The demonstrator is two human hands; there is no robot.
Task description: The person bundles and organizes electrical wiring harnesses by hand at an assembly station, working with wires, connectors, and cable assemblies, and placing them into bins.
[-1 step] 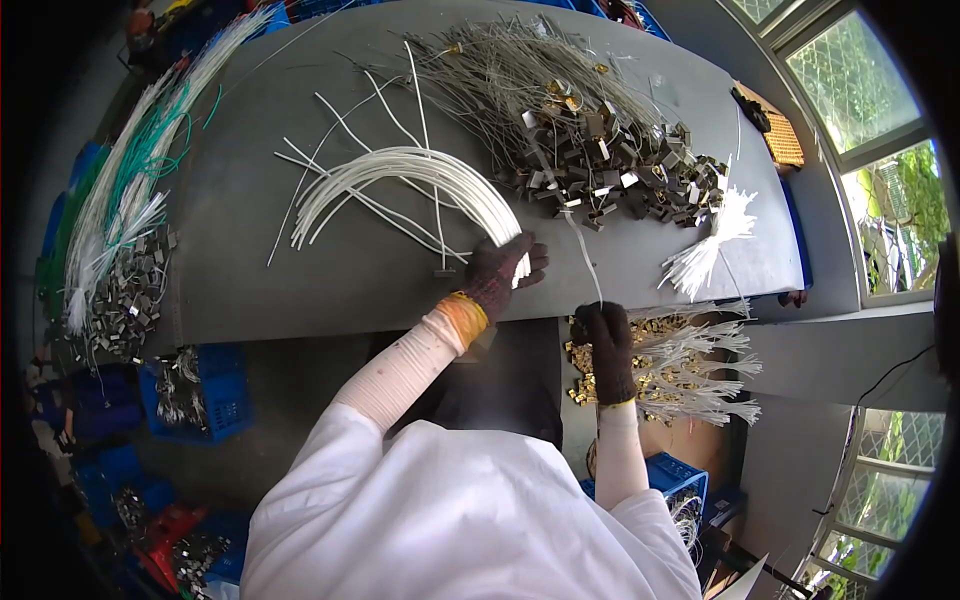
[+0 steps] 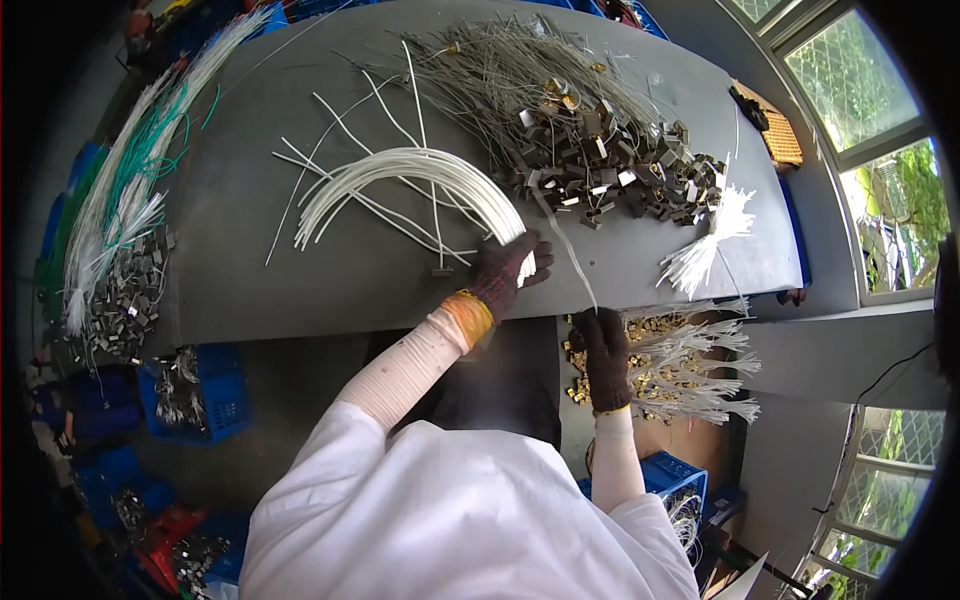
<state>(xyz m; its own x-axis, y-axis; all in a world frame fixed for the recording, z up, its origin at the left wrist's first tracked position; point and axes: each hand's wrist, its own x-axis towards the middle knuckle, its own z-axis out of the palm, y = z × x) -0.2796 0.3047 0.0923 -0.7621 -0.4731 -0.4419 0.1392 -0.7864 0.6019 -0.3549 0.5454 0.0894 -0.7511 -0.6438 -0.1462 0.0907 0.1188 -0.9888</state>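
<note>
My left hand (image 2: pixel 508 272), in a dark glove with an orange cuff, is closed round one end of a bundle of white tubes (image 2: pixel 420 165). The bundle arches to the left over the grey table (image 2: pixel 380 290), and several loose tubes stick out of it. Past the table's near edge, my right hand (image 2: pixel 604 355), also gloved, pinches the end of a thin pale strand (image 2: pixel 572 250). That strand runs up toward a pile of small grey metal pieces (image 2: pixel 620 165) with long thin wires (image 2: pixel 500 80) behind them. Its far end is lost at the pile.
A tied white bundle (image 2: pixel 708 245) lies at the right of the table. Brass-coloured pieces with pale strands (image 2: pixel 690 360) sit below the right edge. White and green strands (image 2: pixel 130 190) and more metal pieces (image 2: pixel 130 300) are at far left. Blue crates (image 2: pixel 215 395) stand below.
My right hand has shifted slightly down and left with the strand, whose far part has slid nearer to me. My left hand and the bundle have moved barely to the right.
</note>
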